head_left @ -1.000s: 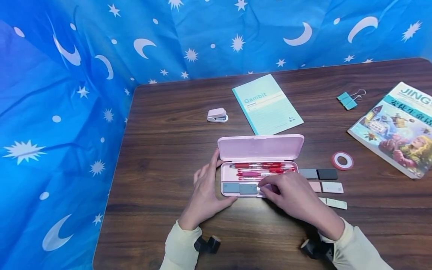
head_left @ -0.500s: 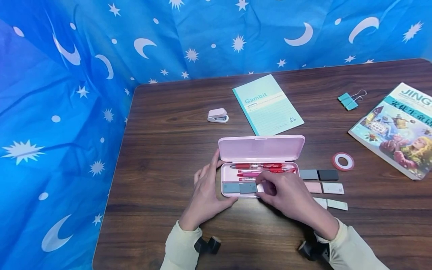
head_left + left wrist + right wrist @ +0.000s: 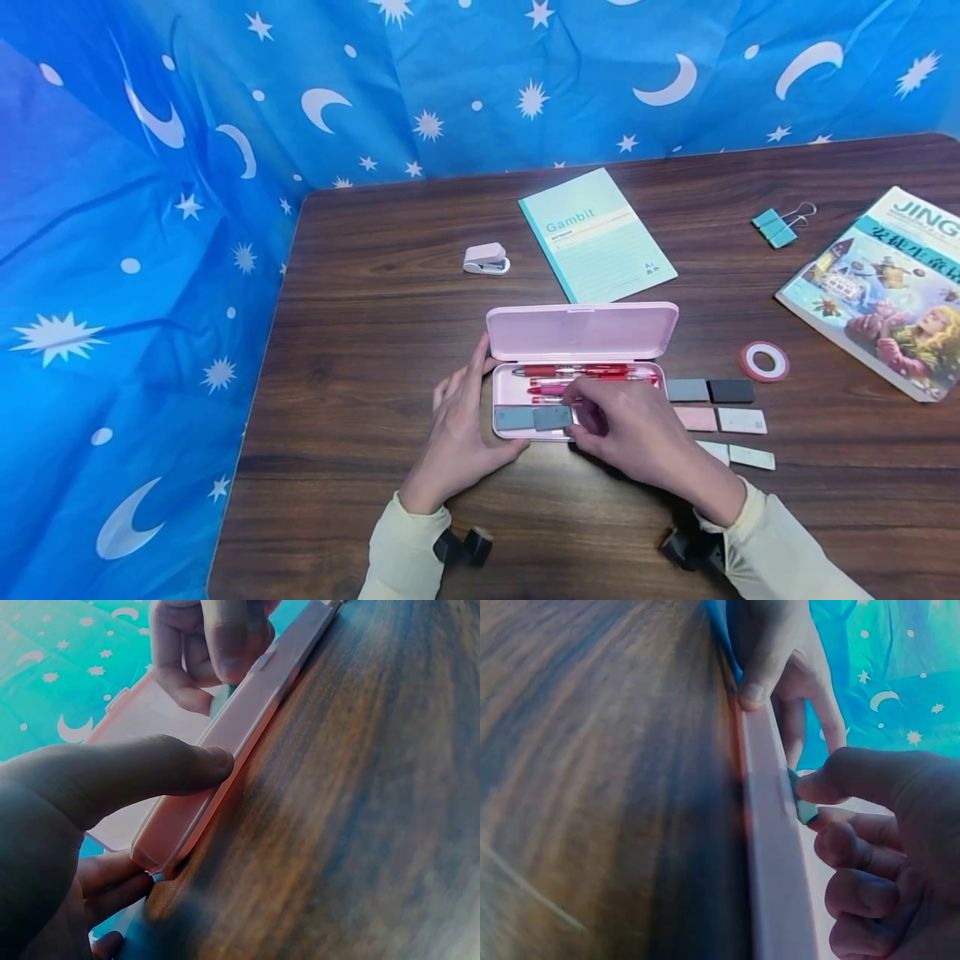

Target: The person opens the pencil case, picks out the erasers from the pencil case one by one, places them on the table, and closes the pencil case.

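A pink pencil case (image 3: 581, 332) lies with its lid raised on the table. Red pens (image 3: 570, 370) fill its back section. In the front section, two grey eraser-like blocks sit end to end: the left block (image 3: 513, 418) and the right block (image 3: 552, 417). My left hand (image 3: 453, 429) holds the case's left end, its thumb (image 3: 214, 765) on the front wall and fingers round the end. My right hand (image 3: 630, 425) pinches the right block by its right end between thumb and forefinger, as the right wrist view shows; its other fingers are curled.
Right of the case lie several blocks, including a black one (image 3: 731, 391), a pink one (image 3: 696, 418) and a white one (image 3: 742, 421). Beyond are a tape roll (image 3: 781, 362), a book (image 3: 888, 292), a binder clip (image 3: 776, 227), a notebook (image 3: 600, 242) and a stapler (image 3: 487, 258).
My right hand has shifted slightly left, and its fingertips have closed in on the right end of the right grey block. My left hand stays at the case's left end.
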